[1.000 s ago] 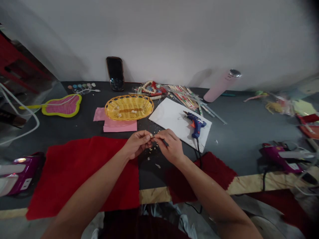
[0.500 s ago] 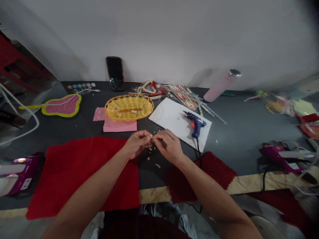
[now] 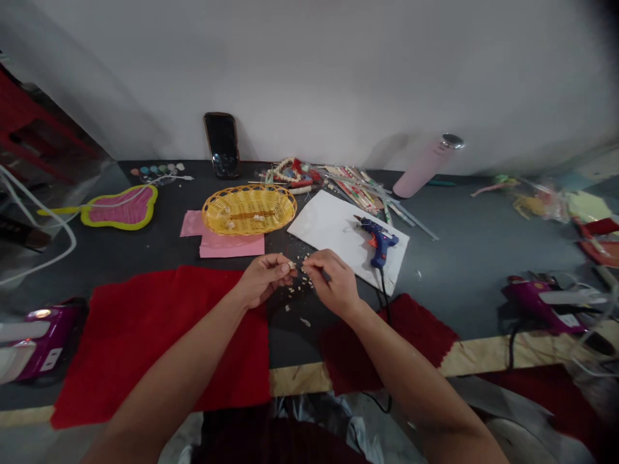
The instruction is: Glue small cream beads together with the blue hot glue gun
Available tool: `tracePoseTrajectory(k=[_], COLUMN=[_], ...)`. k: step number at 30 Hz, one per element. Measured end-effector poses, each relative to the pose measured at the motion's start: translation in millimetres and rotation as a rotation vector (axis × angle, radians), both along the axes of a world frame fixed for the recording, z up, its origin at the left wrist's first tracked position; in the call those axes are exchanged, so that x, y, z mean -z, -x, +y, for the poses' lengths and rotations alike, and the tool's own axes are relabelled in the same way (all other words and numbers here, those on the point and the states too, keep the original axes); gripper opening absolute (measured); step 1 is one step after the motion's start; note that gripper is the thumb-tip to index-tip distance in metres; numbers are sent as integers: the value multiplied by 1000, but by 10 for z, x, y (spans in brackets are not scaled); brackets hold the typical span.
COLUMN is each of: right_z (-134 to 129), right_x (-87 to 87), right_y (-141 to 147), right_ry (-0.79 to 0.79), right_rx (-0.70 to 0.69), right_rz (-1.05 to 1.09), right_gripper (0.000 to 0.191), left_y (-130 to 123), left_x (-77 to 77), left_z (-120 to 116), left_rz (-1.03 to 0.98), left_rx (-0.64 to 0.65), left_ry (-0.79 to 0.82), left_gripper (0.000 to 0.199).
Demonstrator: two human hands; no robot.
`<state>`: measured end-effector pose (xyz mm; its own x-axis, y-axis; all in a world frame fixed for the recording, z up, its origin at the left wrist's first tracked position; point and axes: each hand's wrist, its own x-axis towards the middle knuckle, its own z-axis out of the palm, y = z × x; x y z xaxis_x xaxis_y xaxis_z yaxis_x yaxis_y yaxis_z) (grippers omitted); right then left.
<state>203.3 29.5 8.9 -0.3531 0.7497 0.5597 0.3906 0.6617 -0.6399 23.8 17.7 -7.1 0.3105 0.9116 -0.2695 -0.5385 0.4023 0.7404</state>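
1. One small pale piece (image 3: pixel 292 265) is pinched between the thumb and forefinger of the person's left hand (image 3: pixel 264 281), low over the worktop (image 3: pixel 454 270); that hand is nearly closed, its other fingers curled beneath.
2. The right hand (image 3: pixel 334 278) faces it across a narrow gap, thumb and fingertips drawn together; from where I stand I cannot tell whether anything is between them.
3. Pale crumbs (image 3: pixel 305 281) are scattered on the dark surface under and between the two hands, with a couple of whitish flakes nearer the person.
4. Just beyond the left hand, a yellow woven basket (image 3: pixel 276 207) rests partly on pink sheets (image 3: pixel 232 247) and holds a few little pale bits.
5. Beyond the right hand, a blue glue gun (image 3: pixel 382 245) lies on a white board (image 3: pixel 326 222), its cord running down over a dark red cloth (image 3: pixel 420 328).
6. A brighter red cloth (image 3: pixel 169 322) spreads under the left forearm.
7. Towards the wall, a phone (image 3: pixel 222 145) leans upright, a jumble of sticks (image 3: pixel 355 187) lies heaped, and a pink bottle (image 3: pixel 425 169) stands.
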Motion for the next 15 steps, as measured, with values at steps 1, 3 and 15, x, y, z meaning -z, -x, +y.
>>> tracePoseTrajectory(k=[1,3,15], right_z=[4,11,19], right_x=[-25,-70,53], right_y=[-10,-16,-102], right_ry=[2,2,227], right_rx=[24,23,127], right_rz=[22,28,5], right_gripper=[16,25,15], left_y=[10,25,53], left_x=[0,3,25], left_z=[2,5,7], left_rz=[1,8,65], left_rx=[2,6,26], left_ry=[-1,-10,-33], left_gripper=[22,21,20])
